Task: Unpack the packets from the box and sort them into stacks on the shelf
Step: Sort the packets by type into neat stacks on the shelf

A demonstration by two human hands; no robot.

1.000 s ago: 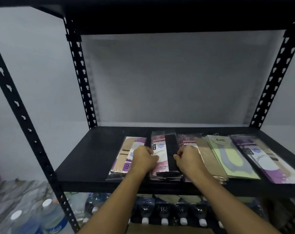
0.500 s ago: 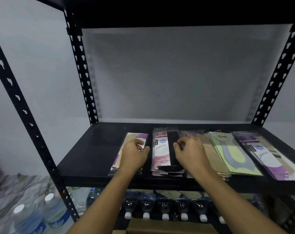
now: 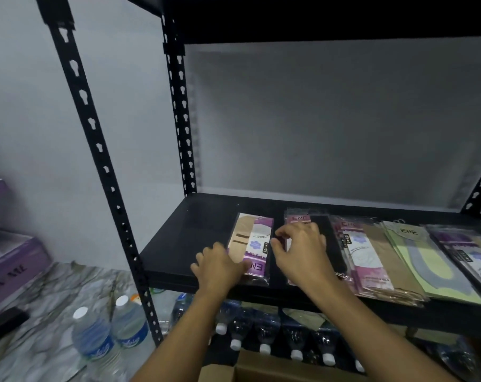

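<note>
On the black shelf (image 3: pixel 184 244) lie several stacks of flat packets. The leftmost is a beige and purple packet (image 3: pixel 251 244). My left hand (image 3: pixel 220 267) rests on its near left edge, fingers spread. My right hand (image 3: pixel 299 252) hovers over the pink and black stack (image 3: pixel 298 219), fingers curled and touching the gap between the two stacks; I cannot see anything held. Further right are a pink and tan stack (image 3: pixel 368 257), a green and grey packet (image 3: pixel 426 260) and a purple and white packet (image 3: pixel 470 252). The cardboard box (image 3: pixel 261 368) sits at the bottom edge.
Water bottles (image 3: pixel 264 334) line the shelf below. Two more bottles (image 3: pixel 96 340) stand on the marble floor at left. Purple boxes (image 3: pixel 10 260) sit at far left. Black slotted uprights (image 3: pixel 101 166) frame the shelf; a grey wall lies behind.
The view has swung left and down. Both hands have shifted left, from the pink and black stack toward the beige and purple packet.
</note>
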